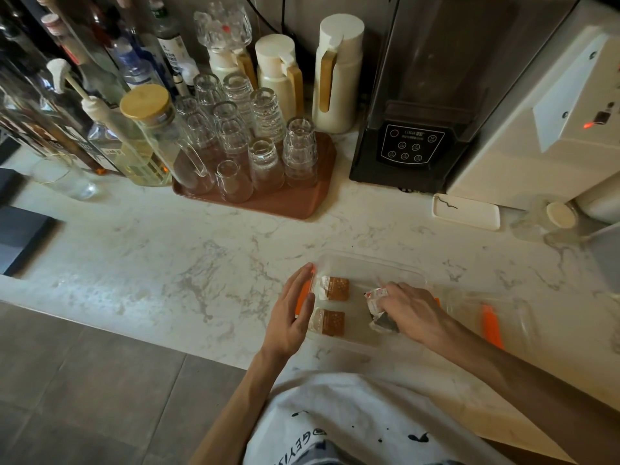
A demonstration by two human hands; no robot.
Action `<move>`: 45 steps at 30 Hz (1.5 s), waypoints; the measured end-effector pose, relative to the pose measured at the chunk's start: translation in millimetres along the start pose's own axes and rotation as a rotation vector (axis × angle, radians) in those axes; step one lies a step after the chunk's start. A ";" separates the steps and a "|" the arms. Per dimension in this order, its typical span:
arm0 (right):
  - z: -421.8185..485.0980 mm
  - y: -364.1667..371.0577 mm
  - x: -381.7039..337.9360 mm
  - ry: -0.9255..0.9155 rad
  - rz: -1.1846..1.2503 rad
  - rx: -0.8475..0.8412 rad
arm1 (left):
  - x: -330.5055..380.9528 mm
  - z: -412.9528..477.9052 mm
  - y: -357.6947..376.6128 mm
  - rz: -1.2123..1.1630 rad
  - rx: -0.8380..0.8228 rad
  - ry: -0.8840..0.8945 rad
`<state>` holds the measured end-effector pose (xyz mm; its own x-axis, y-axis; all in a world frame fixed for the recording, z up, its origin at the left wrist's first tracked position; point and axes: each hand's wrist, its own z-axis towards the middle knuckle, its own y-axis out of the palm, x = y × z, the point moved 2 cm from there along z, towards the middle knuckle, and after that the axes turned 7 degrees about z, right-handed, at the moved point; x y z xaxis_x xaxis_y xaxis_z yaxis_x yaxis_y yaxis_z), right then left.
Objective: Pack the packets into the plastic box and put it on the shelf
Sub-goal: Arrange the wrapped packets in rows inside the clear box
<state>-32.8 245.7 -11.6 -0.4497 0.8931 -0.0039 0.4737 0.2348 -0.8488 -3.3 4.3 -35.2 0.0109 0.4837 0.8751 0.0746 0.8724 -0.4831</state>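
From the head camera, the clear plastic box (pixel 369 263) sits on the marble counter (pixel 167 263) close to its front edge, directly ahead of the person and between the two hands. Its long axis appears to run left to right across the body, though the transparent walls make the outline hard to trace.

The left hand (pixel 292 310) is flat, with straight fingers laid against the box's left end over an orange latch. It steadies the box rather than gripping it. The right hand (pixel 412 310) reaches down into the right half of the box, its fingers curled round a bunch of packets (pixel 379 307), white and dark wrappers crumpled together.

Two brown packets already lie flat on the floor of the left half: the far brown packet (pixel 335 288) and the near brown packet (pixel 330 322). They sit one behind the other, just apart.

The right hand is the nearer one for the next move, since the free floor lies directly under it, to the right of the brown pair. Letting go there looks like the step in hand.

The lid (pixel 469 307), clear with an orange clip (pixel 491 325), lies on the counter just right of the box, on the right arm's side. Packing seems partly done; the lid is off, and no shelf is identifiable here.

Farther back stand a brown tray of upturned glasses (pixel 288 203) and a black blender (pixel 412 142), well apart from the box.
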 end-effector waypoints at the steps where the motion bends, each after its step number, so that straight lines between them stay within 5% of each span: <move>1: -0.4 1.6 -0.1 -0.016 -0.004 0.013 | -0.2 0.1 0.0 -0.001 0.000 0.000; 8: -0.7 0.2 -3.0 -0.077 0.131 0.061 | -1.8 0.1 0.9 -0.013 0.004 -0.006; 12: -0.2 -8.3 5.2 -0.042 0.447 0.022 | -2.5 0.0 1.2 -0.013 0.008 -0.001; 17: -9.1 -33.8 18.1 0.025 1.509 0.002 | -2.7 0.4 0.8 0.005 0.002 -0.005; 20: -14.1 -37.5 13.1 -0.116 1.868 -0.152 | -3.3 0.6 1.2 0.012 -0.002 -0.001; 23: -13.1 -35.9 4.8 -0.158 1.881 -0.109 | -4.1 0.8 1.6 0.012 -0.003 0.004; 28: -4.5 -16.7 -4.7 0.176 1.863 -0.002 | -3.1 0.8 1.6 -0.005 -0.004 0.002; 37: 10.3 -5.7 -16.2 0.317 1.579 0.121 | -3.2 0.6 1.7 -0.014 0.003 -0.007; 40: 19.2 -4.4 -22.6 0.308 1.440 0.073 | -2.5 0.5 1.2 -0.010 0.004 -0.011; 45: 37.5 6.1 -35.4 0.398 1.611 0.011 | -2.3 0.1 0.5 0.004 0.001 -0.008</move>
<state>-42.4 201.2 -36.5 0.6744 0.2371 -0.6993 0.2244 -0.9681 -0.1118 -3.4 3.6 -37.5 0.0036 0.4878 0.8729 0.0734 0.8704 -0.4868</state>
